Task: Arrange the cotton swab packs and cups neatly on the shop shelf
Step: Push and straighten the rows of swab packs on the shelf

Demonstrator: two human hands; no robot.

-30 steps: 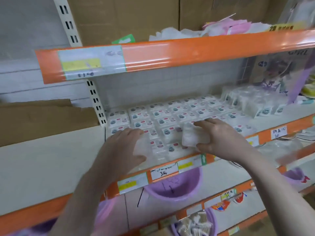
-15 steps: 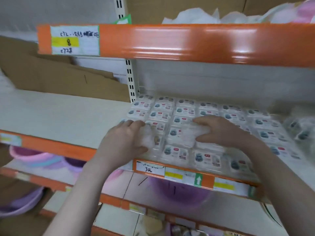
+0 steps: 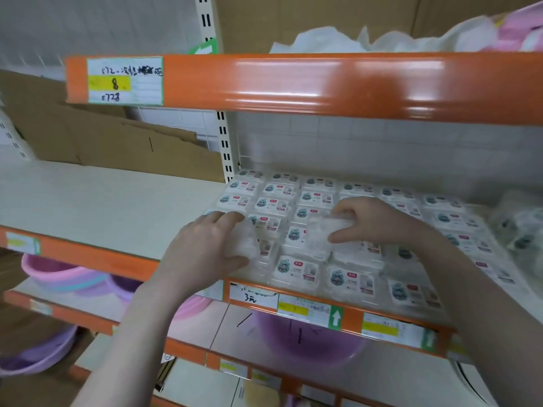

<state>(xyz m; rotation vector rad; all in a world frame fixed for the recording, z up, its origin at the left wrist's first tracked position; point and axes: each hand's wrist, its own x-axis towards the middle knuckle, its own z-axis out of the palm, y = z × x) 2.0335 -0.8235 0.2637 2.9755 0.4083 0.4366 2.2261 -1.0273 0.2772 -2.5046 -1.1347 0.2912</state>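
1. On the middle shelf (image 3: 117, 201), behind its orange front rail (image 3: 346, 311), flat cotton swab packs (image 3: 299, 270) lie in tidy rows, labels up, reaching from the slotted upright (image 3: 224, 148) towards the right.
2. Left hand (image 3: 205, 248) sits at the left end of the rows, fingers curled round a clear pack (image 3: 249, 243) held just above the front packs.
3. Right hand (image 3: 379, 223) is near the middle of the block, thumb and fingers pinching a second clear pack (image 3: 321, 235) that touches the packs beneath.
4. At the far right lies a looser heap of clear packets (image 3: 520, 230), too blurred to say what they are; they may be the cups.
5. Price tags (image 3: 308, 311) are stuck along the rail; one handwritten tag (image 3: 125, 80) is on the shelf edge above.
6. Below, purple and pink basins (image 3: 305, 339) stand on the lower shelf.
7. Cardboard (image 3: 111, 142) leans at the back left.
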